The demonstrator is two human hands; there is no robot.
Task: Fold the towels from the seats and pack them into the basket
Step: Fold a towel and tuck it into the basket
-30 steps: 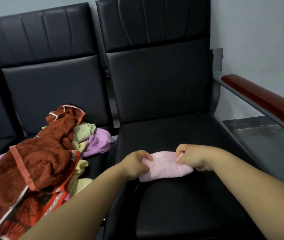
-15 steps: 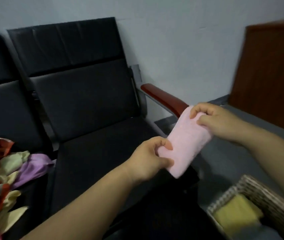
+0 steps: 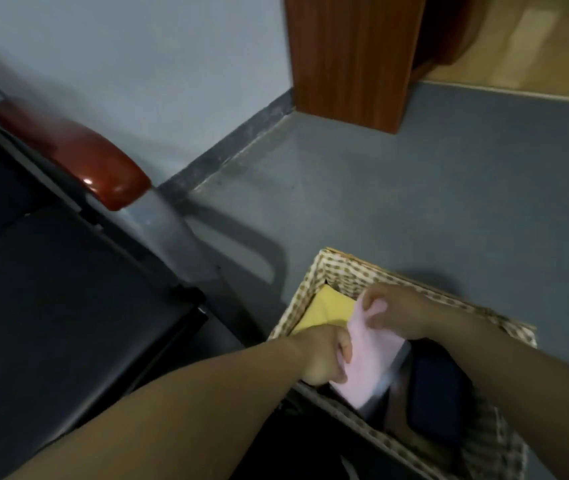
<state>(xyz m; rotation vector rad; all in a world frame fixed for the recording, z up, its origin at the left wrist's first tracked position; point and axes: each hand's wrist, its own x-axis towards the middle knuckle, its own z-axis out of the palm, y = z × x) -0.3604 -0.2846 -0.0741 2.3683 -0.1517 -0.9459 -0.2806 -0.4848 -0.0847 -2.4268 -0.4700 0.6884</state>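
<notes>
Swung from seat [image 3: 68, 306] down into basket [image 3: 345, 268] with pink towel [image 3: 369, 358], pinched at both ends by left grip [image 3: 324, 355] and right grip [image 3: 393, 313]; ready to release beside yellow towel [image 3: 328, 306].

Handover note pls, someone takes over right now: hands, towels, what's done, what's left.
Left hand: grips the pink towel at its left edge.
Right hand: pinches its top corner.
Pink towel: folded, held over the basket, not yet released.
Done: yellow towel and a dark blue item lie in the basket.
Left: set the pink towel down between them and let go. Only part of one seat shows, so check the seats for more.
</notes>
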